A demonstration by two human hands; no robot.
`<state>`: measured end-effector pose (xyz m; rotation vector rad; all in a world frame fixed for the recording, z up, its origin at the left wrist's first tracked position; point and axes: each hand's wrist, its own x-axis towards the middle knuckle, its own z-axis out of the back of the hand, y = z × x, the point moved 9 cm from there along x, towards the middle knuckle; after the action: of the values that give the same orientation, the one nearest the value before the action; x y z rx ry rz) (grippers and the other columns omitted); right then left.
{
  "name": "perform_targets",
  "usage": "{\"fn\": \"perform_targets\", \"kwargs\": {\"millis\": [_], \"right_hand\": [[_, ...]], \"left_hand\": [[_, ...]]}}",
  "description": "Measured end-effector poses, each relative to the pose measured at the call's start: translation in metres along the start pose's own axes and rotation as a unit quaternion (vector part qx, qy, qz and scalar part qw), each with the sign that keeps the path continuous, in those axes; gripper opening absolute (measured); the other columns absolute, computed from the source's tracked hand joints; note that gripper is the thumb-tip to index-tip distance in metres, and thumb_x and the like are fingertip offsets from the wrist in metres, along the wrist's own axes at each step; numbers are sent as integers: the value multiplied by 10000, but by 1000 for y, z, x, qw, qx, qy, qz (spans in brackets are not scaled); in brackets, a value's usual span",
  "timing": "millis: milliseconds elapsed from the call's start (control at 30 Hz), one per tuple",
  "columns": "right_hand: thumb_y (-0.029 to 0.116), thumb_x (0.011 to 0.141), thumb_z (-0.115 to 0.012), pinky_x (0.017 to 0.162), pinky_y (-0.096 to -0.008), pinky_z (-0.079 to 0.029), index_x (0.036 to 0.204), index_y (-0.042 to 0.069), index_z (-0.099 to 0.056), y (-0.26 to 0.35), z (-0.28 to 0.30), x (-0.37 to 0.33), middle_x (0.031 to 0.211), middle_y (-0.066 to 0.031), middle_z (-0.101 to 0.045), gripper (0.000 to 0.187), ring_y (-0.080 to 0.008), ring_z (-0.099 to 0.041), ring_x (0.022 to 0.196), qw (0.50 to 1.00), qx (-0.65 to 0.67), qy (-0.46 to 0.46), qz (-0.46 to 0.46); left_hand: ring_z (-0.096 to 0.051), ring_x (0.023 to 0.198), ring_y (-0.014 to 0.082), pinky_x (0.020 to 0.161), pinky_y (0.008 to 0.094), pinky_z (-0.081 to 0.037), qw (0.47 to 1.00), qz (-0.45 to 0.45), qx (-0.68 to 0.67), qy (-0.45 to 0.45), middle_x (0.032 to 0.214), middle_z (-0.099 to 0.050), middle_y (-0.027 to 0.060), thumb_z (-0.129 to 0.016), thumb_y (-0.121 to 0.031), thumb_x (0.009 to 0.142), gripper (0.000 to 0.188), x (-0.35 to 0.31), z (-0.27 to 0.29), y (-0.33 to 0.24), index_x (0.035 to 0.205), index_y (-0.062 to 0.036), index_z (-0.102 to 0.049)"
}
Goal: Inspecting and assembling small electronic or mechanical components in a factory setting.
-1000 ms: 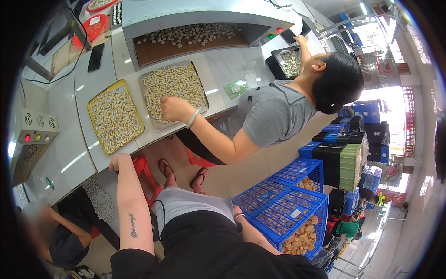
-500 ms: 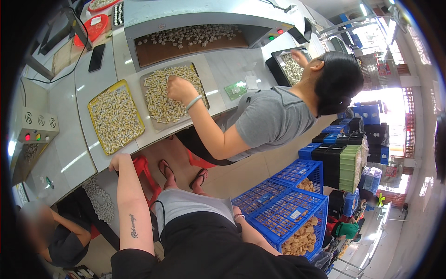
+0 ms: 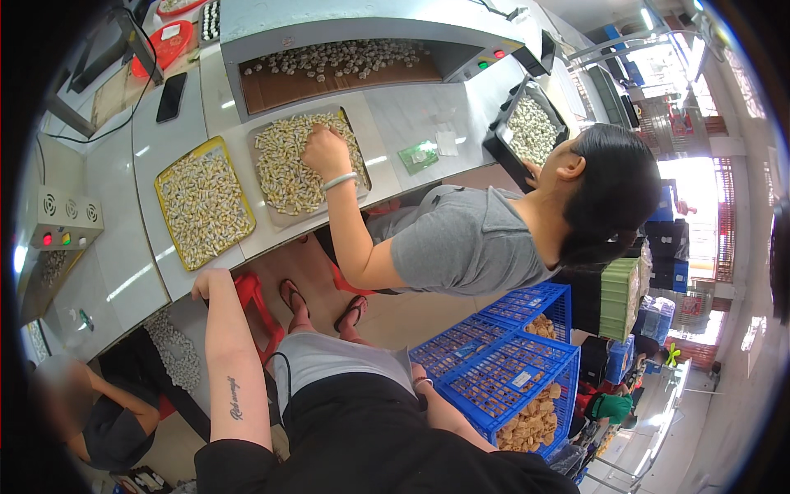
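My left hand [image 3: 211, 283] rests on the front edge of the worktable, fingers loosely bent over it and holding nothing that I can see. It lies just below a yellow-rimmed tray [image 3: 204, 202] spread with small yellow-and-white pieces. My right hand [image 3: 421, 385] hangs by my hip, a bracelet at its wrist; clothing hides its fingers. To the right of the yellow tray, a second tray [image 3: 284, 169] holds similar pieces. A co-worker's hand [image 3: 326, 151] is in that second tray, and their other hand [image 3: 533, 171] is at a black bin [image 3: 531, 123] of pale pieces.
A grey machine [image 3: 362, 25] with a low opening spans the table's back. A phone [image 3: 171, 97] and a green packet [image 3: 418, 157] lie on the table. Blue crates [image 3: 494, 387] stand at my right; a red stool [image 3: 257, 306] is under the table. Another person sits at lower left.
The co-worker has leaned right and toward me, their hand shifting up within the second tray. The black bin has moved right and turned. My hands have hardly moved.
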<state>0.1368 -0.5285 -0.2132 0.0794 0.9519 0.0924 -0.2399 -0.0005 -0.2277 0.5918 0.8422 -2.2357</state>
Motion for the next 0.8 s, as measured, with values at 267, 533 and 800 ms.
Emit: {"fn": "perform_targets", "kwargs": {"millis": [267,533,800], "right_hand": [[303,809,-483,820,-367,-423,1024,101,-602,10,4,-6,993,-190,-591,318,-358,-534,988,1000,-4,10,19],[301,802,-492,804,-378,-432,1007,98,-607,8,4,0,971,-200,-591,310,-367,-534,970,999,-24,-2,26],[319,808,-485,787,-376,-432,995,76,-608,0,1,5,945,-216,-592,330,-363,-546,950,1000,-17,2,22]], "left_hand": [[-491,1081,272,951,345,-349,1000,8,-17,-8,1171,-518,128,-227,-370,879,478,1,1,1,1226,-95,-406],[-488,1085,272,954,345,-346,996,29,-69,-41,1177,-516,128,-225,-369,879,483,-13,23,7,1237,-98,-402],[-486,1089,271,957,345,-342,998,29,-52,-31,1183,-513,127,-224,-369,880,488,-28,35,6,1248,-101,-398]]}}
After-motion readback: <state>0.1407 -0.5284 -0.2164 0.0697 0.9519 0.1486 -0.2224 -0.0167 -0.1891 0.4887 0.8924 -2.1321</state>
